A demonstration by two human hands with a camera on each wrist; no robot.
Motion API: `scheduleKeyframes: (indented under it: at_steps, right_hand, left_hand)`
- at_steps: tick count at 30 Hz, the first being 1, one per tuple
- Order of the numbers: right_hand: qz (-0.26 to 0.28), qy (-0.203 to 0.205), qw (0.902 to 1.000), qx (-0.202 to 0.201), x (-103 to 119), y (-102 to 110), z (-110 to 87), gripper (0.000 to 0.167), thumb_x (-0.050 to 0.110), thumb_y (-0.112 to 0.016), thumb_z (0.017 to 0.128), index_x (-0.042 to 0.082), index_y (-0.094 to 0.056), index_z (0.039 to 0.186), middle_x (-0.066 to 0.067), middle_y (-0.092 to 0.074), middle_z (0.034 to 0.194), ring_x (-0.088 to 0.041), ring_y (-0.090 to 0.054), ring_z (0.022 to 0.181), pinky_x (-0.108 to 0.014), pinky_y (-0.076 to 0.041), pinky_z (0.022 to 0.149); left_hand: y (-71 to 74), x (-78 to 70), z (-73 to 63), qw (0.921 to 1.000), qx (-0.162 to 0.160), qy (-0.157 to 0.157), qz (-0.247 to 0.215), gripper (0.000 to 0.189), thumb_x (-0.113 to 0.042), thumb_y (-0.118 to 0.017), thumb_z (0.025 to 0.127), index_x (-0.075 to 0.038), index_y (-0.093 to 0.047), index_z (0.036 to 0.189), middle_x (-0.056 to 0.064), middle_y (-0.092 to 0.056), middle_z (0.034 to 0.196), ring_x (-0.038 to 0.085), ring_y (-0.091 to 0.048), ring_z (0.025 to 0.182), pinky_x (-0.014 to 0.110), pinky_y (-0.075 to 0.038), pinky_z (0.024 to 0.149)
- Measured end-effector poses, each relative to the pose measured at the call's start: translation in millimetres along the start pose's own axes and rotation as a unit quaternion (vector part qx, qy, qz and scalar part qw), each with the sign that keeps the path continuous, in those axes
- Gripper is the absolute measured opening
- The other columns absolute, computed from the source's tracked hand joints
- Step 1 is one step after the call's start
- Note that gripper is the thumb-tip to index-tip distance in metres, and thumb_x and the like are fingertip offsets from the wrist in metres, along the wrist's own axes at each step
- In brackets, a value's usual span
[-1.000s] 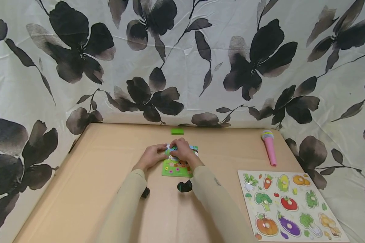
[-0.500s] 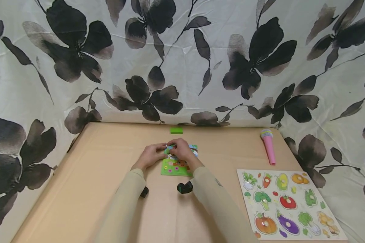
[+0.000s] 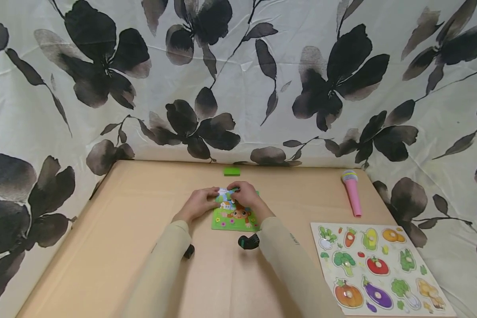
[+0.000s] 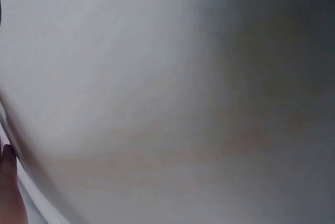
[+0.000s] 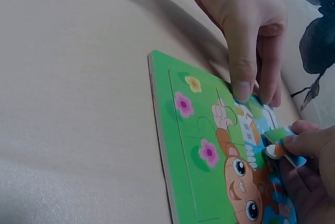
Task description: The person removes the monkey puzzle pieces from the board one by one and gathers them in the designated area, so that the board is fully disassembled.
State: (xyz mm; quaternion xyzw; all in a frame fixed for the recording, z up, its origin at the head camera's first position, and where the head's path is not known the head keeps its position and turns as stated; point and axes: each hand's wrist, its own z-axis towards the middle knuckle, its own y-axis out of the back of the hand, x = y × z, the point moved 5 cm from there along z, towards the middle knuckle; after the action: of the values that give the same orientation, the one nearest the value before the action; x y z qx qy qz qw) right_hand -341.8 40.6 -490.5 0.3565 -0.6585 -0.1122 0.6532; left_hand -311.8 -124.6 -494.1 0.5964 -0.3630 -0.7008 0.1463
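A green jigsaw board (image 3: pixel 222 224) with a monkey and flowers lies on the table. My left hand (image 3: pixel 198 204) rests at its upper left edge; in the right wrist view the thumb (image 5: pixel 242 80) and fingers press there, mostly straight. Above the board's upper part, my right hand (image 3: pixel 246 197) pinches a small puzzle piece (image 5: pixel 277 134) between thumb and finger. That piece looks tilted, green and blue with orange and white. Hand and piece hide some of the picture. The left wrist view is mostly a blurred pale surface, with one fingertip (image 4: pixel 9 182) at its left edge.
A bright green block (image 3: pixel 232 172) lies behind the board near the table's back edge. To the right are a pink toy microphone (image 3: pixel 353 198) and a white vegetable puzzle board (image 3: pixel 395 266). A floral cloth (image 3: pixel 242 110) hangs behind the table.
My right hand has shifted slightly right, uncovering more of the monkey's face and the small house on the board. The left hand has stayed in nearly the same place.
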Motion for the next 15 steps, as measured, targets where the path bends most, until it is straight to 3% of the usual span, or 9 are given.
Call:
scheduleKeyframes:
  at_steps: [6, 15]
  right_hand:
    - [0.02, -0.011, 0.9997, -0.003, -4.4, 1.0, -0.8, 0.025, 0.008, -0.059, 0.096, 0.012, -0.068, 0.119, -0.008, -0.064, 0.112, -0.02, -0.06, 0.089, -0.033, -0.051, 0.08]
    - [0.04, -0.01, 0.9991, 0.002, -9.3, 1.2, -1.0, 0.025, 0.01, -0.059, 0.097, 0.015, -0.068, 0.12, -0.007, -0.062, 0.122, -0.021, -0.06, 0.099, -0.037, -0.052, 0.086]
  left_hand:
    - [-0.4, 1.6, 2.4, 0.9998, 0.018, -0.003, -0.003, 0.043, -0.015, -0.074, 0.088, 0.002, -0.064, 0.126, 0.006, -0.053, 0.143, 0.025, -0.041, 0.138, 0.041, -0.029, 0.115]
    - [-0.6, 3.3, 0.7, 0.9998, 0.021, 0.002, -0.001, 0.042, -0.018, -0.073, 0.089, -0.002, -0.065, 0.126, 0.004, -0.055, 0.141, 0.027, -0.044, 0.136, 0.043, -0.031, 0.114]
